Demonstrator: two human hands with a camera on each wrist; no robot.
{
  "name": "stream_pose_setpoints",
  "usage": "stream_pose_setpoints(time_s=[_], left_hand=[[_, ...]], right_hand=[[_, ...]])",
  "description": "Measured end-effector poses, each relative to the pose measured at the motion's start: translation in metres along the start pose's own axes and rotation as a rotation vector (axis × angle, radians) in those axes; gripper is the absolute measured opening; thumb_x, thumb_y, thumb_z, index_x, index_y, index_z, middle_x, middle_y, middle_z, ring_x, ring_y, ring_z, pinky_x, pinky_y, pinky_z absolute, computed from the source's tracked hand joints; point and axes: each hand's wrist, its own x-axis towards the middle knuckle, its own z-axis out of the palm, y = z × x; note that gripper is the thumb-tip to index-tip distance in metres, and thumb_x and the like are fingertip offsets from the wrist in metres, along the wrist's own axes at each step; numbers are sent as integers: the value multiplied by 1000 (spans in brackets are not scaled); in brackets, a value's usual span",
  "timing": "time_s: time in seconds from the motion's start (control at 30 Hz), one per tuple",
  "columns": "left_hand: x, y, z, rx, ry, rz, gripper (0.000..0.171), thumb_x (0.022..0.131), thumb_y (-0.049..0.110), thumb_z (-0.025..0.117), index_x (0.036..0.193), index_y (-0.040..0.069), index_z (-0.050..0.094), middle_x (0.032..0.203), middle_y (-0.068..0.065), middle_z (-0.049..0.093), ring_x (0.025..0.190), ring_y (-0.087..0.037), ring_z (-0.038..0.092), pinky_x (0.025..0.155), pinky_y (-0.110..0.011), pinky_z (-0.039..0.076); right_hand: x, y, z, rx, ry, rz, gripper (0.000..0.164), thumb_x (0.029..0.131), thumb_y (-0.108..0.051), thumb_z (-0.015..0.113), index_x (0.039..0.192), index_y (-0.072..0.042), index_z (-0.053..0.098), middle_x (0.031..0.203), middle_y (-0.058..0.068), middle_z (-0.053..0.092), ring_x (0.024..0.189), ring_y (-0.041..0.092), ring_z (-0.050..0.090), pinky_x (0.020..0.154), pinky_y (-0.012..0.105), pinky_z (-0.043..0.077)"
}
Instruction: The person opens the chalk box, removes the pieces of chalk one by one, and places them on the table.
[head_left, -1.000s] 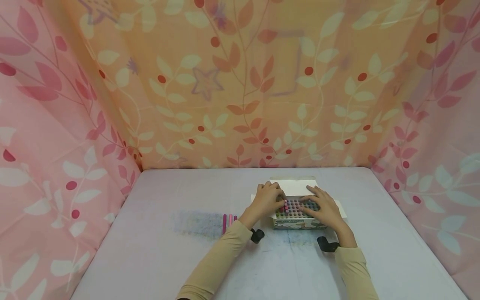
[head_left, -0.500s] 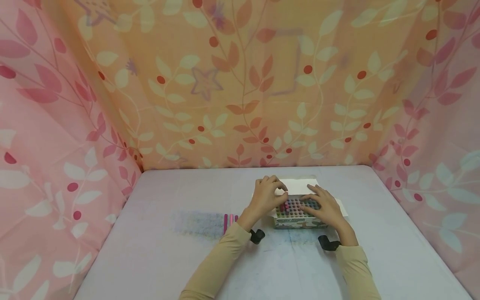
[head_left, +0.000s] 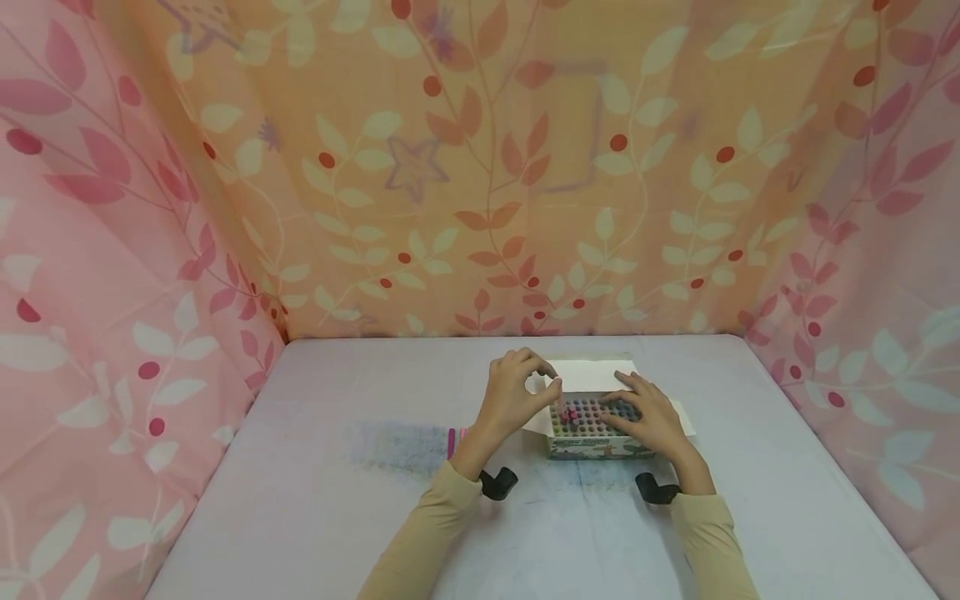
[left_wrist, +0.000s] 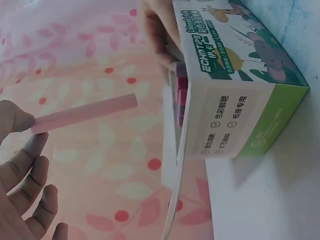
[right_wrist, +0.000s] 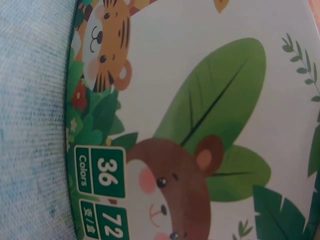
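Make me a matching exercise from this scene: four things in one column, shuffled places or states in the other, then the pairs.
Column one
1. left hand
2. right hand
3. box
4. loose magenta stick

Column two
A. open at the top, with rows of coloured sticks inside
B. lying on the table, left of the box
C. spread over the right part of the box
D. raised, pinching a pale pink stick

Pairs: 1-D, 2-C, 3-A, 4-B
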Motion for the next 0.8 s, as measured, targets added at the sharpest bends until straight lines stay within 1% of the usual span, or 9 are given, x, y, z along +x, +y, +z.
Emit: stream_pose_setpoints(time_s=[0.17, 0.37, 0.43, 0.53, 0.63, 0.8], left_hand=[[-12, -9, -17, -13, 10, -11, 9, 83, 31, 66, 81, 22, 66, 85, 9, 59, 81, -12, 49, 85, -42, 36], [-24, -22, -38, 7, 8, -38, 7, 81, 27, 67, 78, 21, 65, 83, 9, 59, 78, -16, 52, 78, -38, 36], [-28, -27, -45, 12, 0, -43, 6, 81, 25, 67, 77, 21, 65, 82, 7, 60, 77, -14, 51, 76, -37, 36], [-34, -37, -55, 6, -22, -63, 6, 80, 24, 68, 77, 20, 65, 81, 5, 60, 77, -15, 52, 75, -37, 37], [-41, -48, -63, -18, -58, -107, 6, 81, 23, 68, 77, 19, 65, 82, 2, 61, 79, -19, 54, 77, -38, 36], [-54, -63, -72, -36, -101, -166, 6, 82, 22, 67, 77, 19, 64, 83, 1, 61, 80, -23, 55, 77, -37, 36]], right_hand=[[0, 0, 0, 7, 5, -12, 30, 77, -41, 72, 101, -23, 67, 142, 15, 39, 134, 41, 26, 100, 64, 20], [-2, 3, 2, -7, 5, 2, 32, 76, -44, 71, 101, -24, 67, 142, 15, 39, 134, 41, 26, 100, 64, 21], [-2, 3, 2, -2, 1, 9, 32, 76, -45, 71, 101, -25, 67, 143, 14, 39, 134, 41, 26, 100, 64, 20], [-2, 2, 1, 5, -2, 13, 33, 76, -45, 71, 101, -25, 67, 143, 14, 38, 134, 40, 25, 100, 64, 20], [-2, 2, 1, 6, -4, 16, 33, 76, -46, 71, 101, -25, 67, 143, 14, 38, 134, 40, 25, 100, 64, 20], [-1, 1, 0, 11, -8, 17, 32, 77, -44, 71, 101, -24, 67, 144, 13, 38, 135, 40, 24, 101, 64, 19]])
